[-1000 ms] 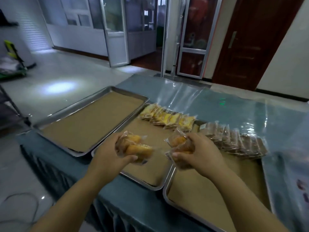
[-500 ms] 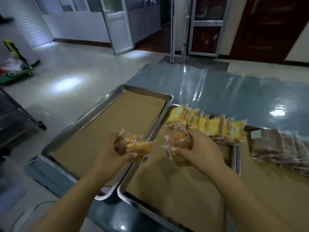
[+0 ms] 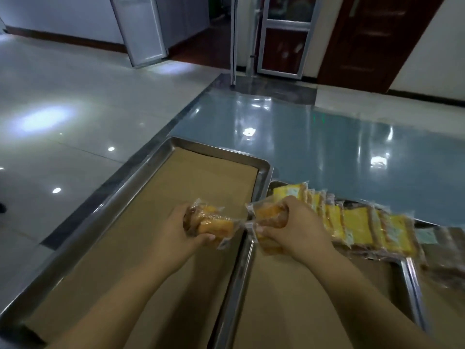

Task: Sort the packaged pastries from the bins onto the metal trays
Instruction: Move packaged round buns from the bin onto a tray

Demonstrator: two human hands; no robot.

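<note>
- The left hand (image 3: 176,230) has its fingers and thumb curled round one clear pack with an orange-yellow pastry (image 3: 211,220) in it. It holds the pack up over the right side of the left tray (image 3: 221,151).
- The right hand (image 3: 297,227) grips a second pastry pack (image 3: 266,215) the same way. That pack hangs over the far left corner of the middle tray (image 3: 276,298), just beside the first pack.
- Neither pack is set down yet. Both are in the air.
- The left tray shows only brown paper. I see no pack lying on it, so I think this tray has not been started.
- The middle tray has a row of yellow packs (image 3: 357,222) leaning on each other along its far end. The near part shows bare paper, so there is room for more.
- The right tray (image 3: 412,285) has some brown packs (image 3: 448,248) at its far end. They are blurry and go off the edge of the picture, so I cannot count them.
- All three trays sit side by side on a shiny blue-grey table (image 3: 314,147).
- The bins are not in the picture, so I cannot tell how many packs are left to sort.
- My guess is that the job is partly done: two kinds have a row each, and these two orange packs may start a new row on the left tray.
</note>
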